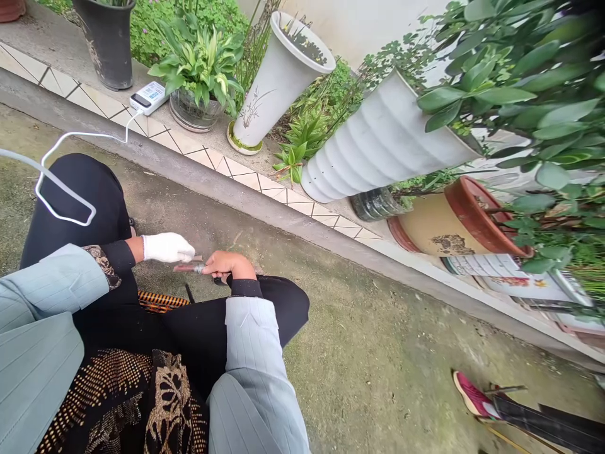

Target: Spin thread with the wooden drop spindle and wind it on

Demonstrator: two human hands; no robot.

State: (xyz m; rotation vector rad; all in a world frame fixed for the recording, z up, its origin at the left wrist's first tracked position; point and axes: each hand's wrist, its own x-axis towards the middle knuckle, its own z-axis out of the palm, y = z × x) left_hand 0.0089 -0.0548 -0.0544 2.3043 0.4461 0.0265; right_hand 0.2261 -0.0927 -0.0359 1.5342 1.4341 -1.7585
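Slim ferruled tool [189, 268] held out over the person's black-trousered lap [222, 331], between the 2 hands: bare right hand [227, 265] curled closed around it; white-gloved left hand [166, 247] bunched shut at its far end, contact with the tool impossible to confirm from this view

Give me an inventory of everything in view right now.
White tapered planter: one, white, on the tiled ledge.
White ribbed planter: one, white, on the ledge, right.
Black tapered planter: one, black, top left.
Glass bowl of broad-leaved plant: one, green, on the ledge.
Tan pot with red-brown rim: one, tan, far right.
White electronic device with cable: one, white, on the ledge.
Printed papers: several, white, below the pot.
Pink shoe: one, pink, another person's, lower right.
Slim brown tool with metal band: one, brown, in the right hand.
Left hand in white glove: one, white, beside the tool.
Bare right hand: one, gripping the tool.
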